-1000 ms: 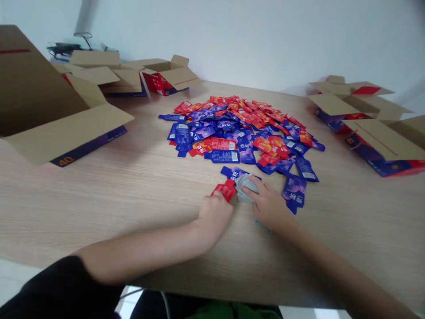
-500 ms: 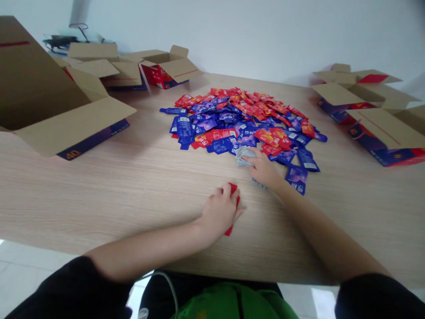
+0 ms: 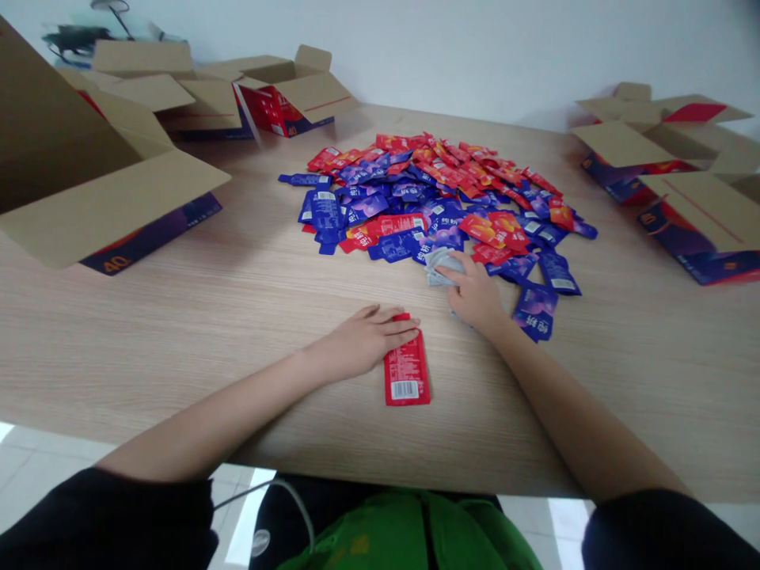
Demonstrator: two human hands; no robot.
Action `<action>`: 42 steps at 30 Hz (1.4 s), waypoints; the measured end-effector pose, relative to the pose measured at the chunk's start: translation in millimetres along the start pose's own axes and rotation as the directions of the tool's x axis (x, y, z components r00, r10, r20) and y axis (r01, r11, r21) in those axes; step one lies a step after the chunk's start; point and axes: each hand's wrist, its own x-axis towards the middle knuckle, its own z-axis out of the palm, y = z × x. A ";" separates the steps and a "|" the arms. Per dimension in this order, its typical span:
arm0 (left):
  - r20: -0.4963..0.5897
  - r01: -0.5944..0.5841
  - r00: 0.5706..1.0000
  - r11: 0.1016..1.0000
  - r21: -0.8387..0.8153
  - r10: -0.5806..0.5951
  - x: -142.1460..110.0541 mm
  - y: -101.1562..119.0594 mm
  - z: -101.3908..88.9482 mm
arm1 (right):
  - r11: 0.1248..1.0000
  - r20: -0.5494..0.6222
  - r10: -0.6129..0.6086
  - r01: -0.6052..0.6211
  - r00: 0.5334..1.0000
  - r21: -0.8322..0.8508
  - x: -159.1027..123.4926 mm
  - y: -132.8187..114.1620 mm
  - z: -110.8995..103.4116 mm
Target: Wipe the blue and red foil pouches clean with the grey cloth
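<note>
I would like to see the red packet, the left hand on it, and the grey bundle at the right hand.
Red packet [image 3: 407, 364], head view: middle of its printed face.
Left hand [image 3: 365, 342], head view: back of the hand.
Grey bundle [image 3: 439, 267], head view: its uncovered part.

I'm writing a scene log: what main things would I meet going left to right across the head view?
Open brown cardboard box at the left edge, bare left hand, flat rectangular red packet with white barcode, pale grey crumpled bundle, bare right hand, blue-purple packet with white lettering, open brown cardboard box at the right edge.
</note>
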 end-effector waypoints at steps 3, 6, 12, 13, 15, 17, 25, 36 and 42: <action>-0.137 0.200 0.973 0.975 0.101 -0.185 1.7 15.9 17.3 | 1.000 -0.033 -0.002 0.002 0.999 0.000 -0.1 0.3 2.2; -0.226 0.447 0.883 0.884 0.136 -0.412 6.3 40.2 20.0 | 1.000 -0.051 0.000 0.000 0.999 -0.006 -0.2 0.1 3.8; -0.189 0.574 0.813 0.812 0.108 -0.550 6.7 49.2 4.8 | 1.000 -0.061 -0.008 0.007 0.998 -0.007 -0.7 0.2 4.2; -0.194 0.556 0.825 0.824 0.112 -0.531 4.2 47.2 4.6 | 1.000 -0.060 -0.006 0.005 0.998 -0.006 -0.9 0.3 4.0; -0.201 0.520 0.846 0.848 0.104 -0.494 -2.6 44.3 8.5 | 1.000 -0.056 -0.005 0.005 0.998 -0.001 -1.2 0.3 3.4; -0.214 0.483 0.863 0.872 0.080 -0.458 -10.2 44.4 17.2 | 1.000 -0.058 -0.008 0.009 0.998 0.008 -1.5 0.0 3.5; -0.240 0.417 0.879 0.909 -0.030 -0.411 -27.5 49.3 44.3 | 0.994 -0.093 -0.005 0.015 0.996 0.109 -0.7 7.2 2.2; -0.237 0.413 0.875 0.906 -0.090 -0.422 -24.0 48.9 38.5 | 0.982 0.032 -0.165 0.161 0.986 0.102 -36.2 -118.5 -25.5; -0.218 0.422 0.874 0.901 -0.102 -0.435 -25.0 45.7 32.8 | 0.984 0.130 -0.155 0.165 0.979 -0.064 -42.5 -125.3 -8.2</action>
